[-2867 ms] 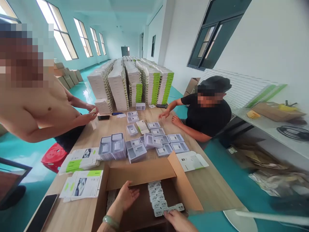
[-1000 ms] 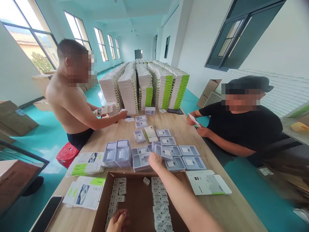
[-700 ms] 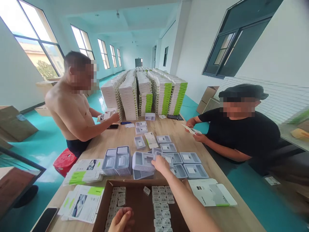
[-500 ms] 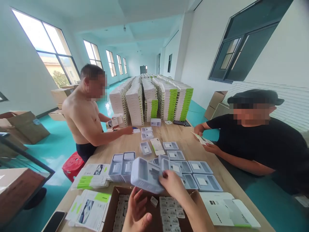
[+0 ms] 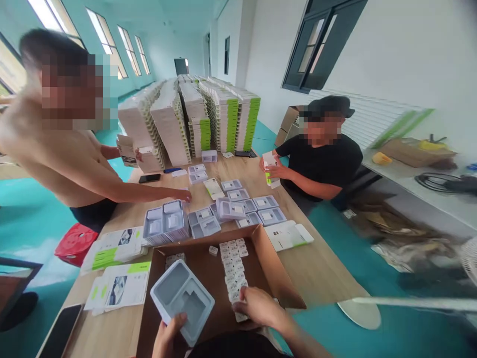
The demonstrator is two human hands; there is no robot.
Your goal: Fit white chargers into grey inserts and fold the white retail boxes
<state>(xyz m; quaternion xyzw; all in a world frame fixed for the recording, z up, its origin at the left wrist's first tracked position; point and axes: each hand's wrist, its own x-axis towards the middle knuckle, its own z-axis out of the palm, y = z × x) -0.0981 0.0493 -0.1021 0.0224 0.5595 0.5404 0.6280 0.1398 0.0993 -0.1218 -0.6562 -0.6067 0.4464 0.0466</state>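
— What does the left hand (image 5: 168, 334) hold?

— A pale grey moulded plastic tray (image 5: 182, 301) with two empty recesses. The thumb lies over the tray's near edge and the fingers are closed under it, so the tray is gripped and tilted above the near left part of the open brown cardboard box (image 5: 278, 281).

— And the right hand (image 5: 257, 307)?

— It is inside the box at its near right side, fingers curled down onto the near end of a column of small white square parts (image 5: 234, 272). It looks closed around one or two of them, though the fingertips are hidden, so I cannot tell how many.

— Where does the box sit?

— At the near edge of the long wooden table (image 5: 320, 276), its right flap standing open. A second, shorter row of the same white parts lies by the box's far left corner.

— What else is on the table?

— Just beyond the box's far edge, stacks of matching grey trays (image 5: 166, 222). Flat white and green printed cartons (image 5: 119, 288) lie near the left edge, with a dark phone (image 5: 59, 330) at the near left corner. At the far end stand tall stacks of white and green boxes (image 5: 223, 117).

— Other people?

— One person leans in from the left edge, a hand (image 5: 183, 195) reaching to the trays. Another person in a black shirt (image 5: 323, 161) sits at the right edge holding a small white carton (image 5: 269, 165) in both hands.
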